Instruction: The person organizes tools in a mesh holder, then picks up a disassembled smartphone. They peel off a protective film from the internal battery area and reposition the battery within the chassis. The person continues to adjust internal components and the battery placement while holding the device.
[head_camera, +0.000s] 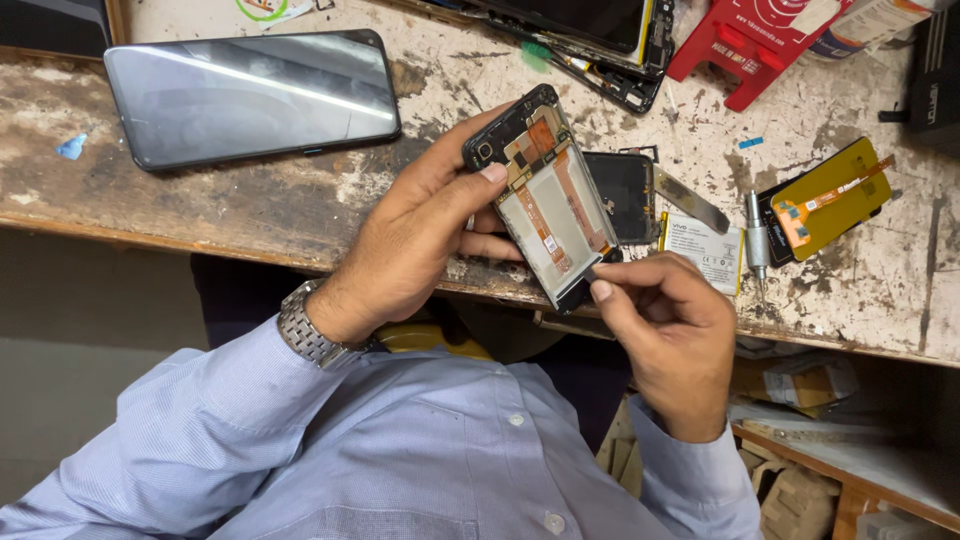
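An opened phone frame (548, 205) with orange flex cables and a pale inner plate is held over the workbench edge, tilted with its camera end up and left. My left hand (420, 235) grips it from the left side, thumb on its upper edge. My right hand (670, 320) pinches its lower black end between thumb and forefinger. A metal watch (305, 330) sits on my left wrist.
On the worn workbench (250, 200) lie a dark-screened phone (250, 95), a black phone part (622, 195), a white battery (705, 250), a small screwdriver (757, 240), a yellow display module (825, 195), a red stand (750, 45) and another opened phone (600, 40).
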